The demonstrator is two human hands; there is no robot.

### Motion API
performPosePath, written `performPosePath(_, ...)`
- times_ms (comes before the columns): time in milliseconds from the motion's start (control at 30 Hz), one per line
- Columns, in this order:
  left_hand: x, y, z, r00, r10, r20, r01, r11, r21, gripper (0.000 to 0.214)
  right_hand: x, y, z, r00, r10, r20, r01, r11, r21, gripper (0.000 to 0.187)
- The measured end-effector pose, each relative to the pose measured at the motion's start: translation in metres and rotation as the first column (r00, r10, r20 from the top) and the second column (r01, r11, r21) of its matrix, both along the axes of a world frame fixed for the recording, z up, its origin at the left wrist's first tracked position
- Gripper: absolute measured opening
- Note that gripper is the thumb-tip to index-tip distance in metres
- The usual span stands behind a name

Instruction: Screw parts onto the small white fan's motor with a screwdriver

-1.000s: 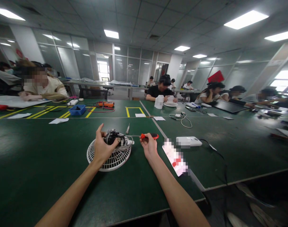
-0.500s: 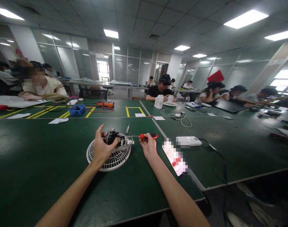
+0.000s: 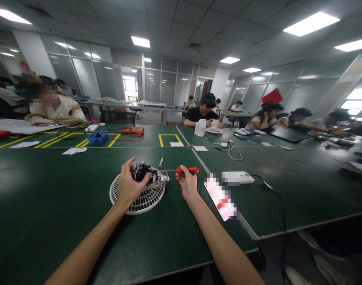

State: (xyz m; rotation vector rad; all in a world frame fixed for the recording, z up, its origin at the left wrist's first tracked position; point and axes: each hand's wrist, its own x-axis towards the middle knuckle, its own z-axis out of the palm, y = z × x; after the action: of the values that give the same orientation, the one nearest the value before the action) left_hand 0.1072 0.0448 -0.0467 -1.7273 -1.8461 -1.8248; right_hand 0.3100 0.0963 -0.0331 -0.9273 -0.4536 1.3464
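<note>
My left hand (image 3: pixel 130 183) is closed around a black fan motor (image 3: pixel 141 173), thumb on the near side and index finger raised. The motor sits on a round white fan grille (image 3: pixel 145 201) lying on the green table, with white wires (image 3: pixel 153 185) bunched at its right. In my right hand (image 3: pixel 188 183) is a screwdriver with a red and black handle (image 3: pixel 191 170). Its thin shaft points left toward the motor; I cannot tell whether the tip touches it. Just behind the motor lies a small clear-handled screwdriver (image 3: pixel 161 161).
Right of my right hand lie a phone with a lit screen (image 3: pixel 219 198) and a white power bank (image 3: pixel 238 177) with a black cable. Farther back are a blue bin (image 3: pixel 98 137), an orange multimeter (image 3: pixel 134 130) and a coiled white cable (image 3: pixel 233 150). Several people sit around the tables.
Almost everything holds its place. The view has shifted very slightly, and my right hand's fingers have turned a little around the screwdriver handle.
</note>
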Motion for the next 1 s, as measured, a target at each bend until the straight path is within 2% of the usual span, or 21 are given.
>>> performPosePath(100, 0.0006, 0.0000, -0.0004, 0.999, 0.010, -0.035, -0.010, 1.000, -0.005, 0.080, 0.0004, 0.0008, -0.0009, 1.000, -0.020, -0.001, 0.020, 1.000, -0.006, 0.031)
performPosePath(200, 0.0016, 0.0002, 0.0001, 0.998, 0.034, -0.054, -0.035, 0.999, -0.017, 0.079, 0.0021, 0.0017, -0.0001, 0.996, -0.053, -0.069, 0.055, 0.998, 0.034, 0.026)
performPosePath(333, 0.0028, 0.0000, 0.0017, 0.995, 0.053, -0.087, -0.057, 0.998, -0.038, 0.079, 0.0031, 0.0018, 0.0041, 0.992, -0.041, -0.123, 0.046, 0.998, 0.042, 0.021)
performPosePath(400, 0.0032, -0.0006, 0.0024, 0.994, 0.056, -0.095, -0.061, 0.997, -0.051, 0.078, 0.0023, 0.0013, 0.0048, 0.996, -0.050, -0.077, 0.054, 0.998, 0.041, 0.024)
performPosePath(500, 0.0041, -0.0022, 0.0034, 0.992, 0.054, -0.115, -0.063, 0.995, -0.080, 0.075, 0.0010, 0.0009, 0.0023, 0.995, -0.090, 0.033, 0.089, 0.996, 0.033, 0.039)
performPosePath(567, 0.0048, -0.0033, 0.0041, 0.990, 0.059, -0.131, -0.073, 0.992, -0.103, 0.072, 0.0010, 0.0011, 0.0000, 0.994, -0.099, 0.047, 0.097, 0.994, 0.042, 0.044)
performPosePath(733, 0.0062, -0.0034, 0.0038, 0.985, 0.083, -0.149, -0.100, 0.989, -0.112, 0.067, 0.0033, 0.0026, -0.0002, 0.993, -0.054, -0.105, 0.063, 0.994, 0.089, 0.027)
performPosePath(800, 0.0065, -0.0025, 0.0026, 0.978, 0.097, -0.184, -0.115, 0.990, -0.087, 0.066, 0.0032, 0.0033, 0.0005, 0.993, -0.032, -0.117, 0.043, 0.995, 0.089, 0.025)
performPosePath(1000, 0.0081, -0.0015, 0.0012, 0.959, 0.148, -0.243, -0.157, 0.987, -0.021, 0.061, -0.0005, 0.0036, -0.0041, 0.995, -0.086, 0.055, 0.083, 0.995, 0.055, 0.043)
